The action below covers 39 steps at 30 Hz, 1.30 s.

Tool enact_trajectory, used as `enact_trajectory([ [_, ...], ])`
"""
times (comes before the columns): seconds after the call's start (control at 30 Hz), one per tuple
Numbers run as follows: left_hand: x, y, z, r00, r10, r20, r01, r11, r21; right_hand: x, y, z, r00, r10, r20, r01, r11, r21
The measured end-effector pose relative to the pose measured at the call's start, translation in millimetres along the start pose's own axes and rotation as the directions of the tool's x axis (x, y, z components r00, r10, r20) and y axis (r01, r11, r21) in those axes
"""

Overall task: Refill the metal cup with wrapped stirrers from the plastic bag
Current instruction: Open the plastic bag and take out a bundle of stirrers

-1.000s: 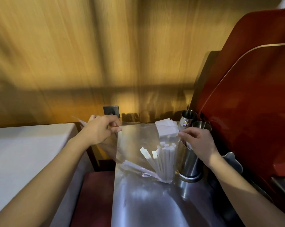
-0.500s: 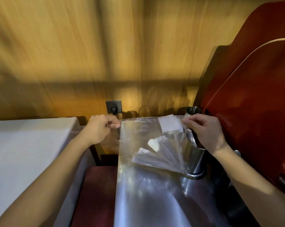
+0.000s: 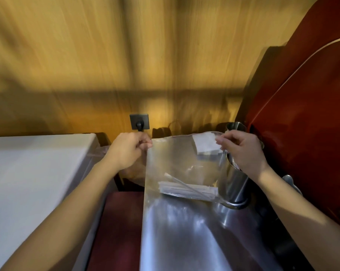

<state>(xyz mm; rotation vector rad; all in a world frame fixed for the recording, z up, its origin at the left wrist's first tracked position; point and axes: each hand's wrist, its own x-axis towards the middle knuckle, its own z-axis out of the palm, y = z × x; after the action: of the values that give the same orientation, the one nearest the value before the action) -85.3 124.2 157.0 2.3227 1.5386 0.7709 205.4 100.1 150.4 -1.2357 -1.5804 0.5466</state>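
Note:
A clear plastic bag point(image 3: 177, 159) hangs upright between my hands over the steel counter. My left hand point(image 3: 127, 151) pinches its top left corner, and my right hand point(image 3: 241, 151) pinches its top right edge beside a white label point(image 3: 204, 143). White wrapped stirrers point(image 3: 186, 189) lie nearly flat in a bundle at the bag's bottom. The metal cup point(image 3: 235, 184) stands just right of the bag, under my right hand, which hides most of its mouth.
A second metal cup point(image 3: 234, 127) stands behind by the wall. A red machine point(image 3: 302, 114) fills the right side. A steel counter point(image 3: 184, 231) runs toward me, a white surface point(image 3: 34, 173) lies left, and a wall socket point(image 3: 139, 121) sits behind.
The bag has been lifted and stretched taut between my hands. The stirrers inside went from standing fanned to lying flat at the bottom. The view has moved closer.

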Motion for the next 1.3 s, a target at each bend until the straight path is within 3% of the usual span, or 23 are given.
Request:
enact_trajectory([
  [0.1,1.0,5.5,-2.0,0.998,0.038,0.040,-0.039,0.999,0.009,-5.8,8.6,-2.2,1.000,0.004,-0.029,-0.005,1.000,-0.006],
  [0.2,3.9,13.2,0.4,0.976,0.154,-0.153,-0.123,0.973,0.197,-14.3,17.3,-3.5,0.996,0.060,-0.060,-0.058,0.998,0.026],
  [0.3,14.2,24.3,-0.9,0.978,0.197,-0.068,-0.172,0.948,0.267,-20.1,24.3,-4.9,0.994,0.099,-0.043,-0.099,0.995,0.005],
  [0.43,20.7,32.2,-1.8,0.945,0.318,-0.076,-0.277,0.902,0.330,-19.0,28.4,-7.6,0.983,0.112,-0.146,-0.102,0.992,0.072],
  [0.7,28.2,42.4,-0.2,0.938,0.346,-0.028,-0.317,0.886,0.337,-24.1,34.5,-6.6,0.978,0.099,-0.183,-0.078,0.989,0.122],
  [0.93,30.3,43.8,25.1,0.963,0.254,0.090,-0.270,0.908,0.322,-23.4,37.7,-1.9,0.979,0.129,-0.158,-0.112,0.987,0.111],
  [1.2,42.2,68.4,30.7,0.907,0.414,0.073,-0.416,0.861,0.293,-25.5,37.7,-8.1,0.968,0.148,-0.205,-0.111,0.977,0.180],
  [1.3,54.2,85.6,22.3,0.913,0.398,0.093,-0.407,0.867,0.288,-22.7,34.3,-11.8,0.952,0.181,-0.248,-0.119,0.962,0.246],
])
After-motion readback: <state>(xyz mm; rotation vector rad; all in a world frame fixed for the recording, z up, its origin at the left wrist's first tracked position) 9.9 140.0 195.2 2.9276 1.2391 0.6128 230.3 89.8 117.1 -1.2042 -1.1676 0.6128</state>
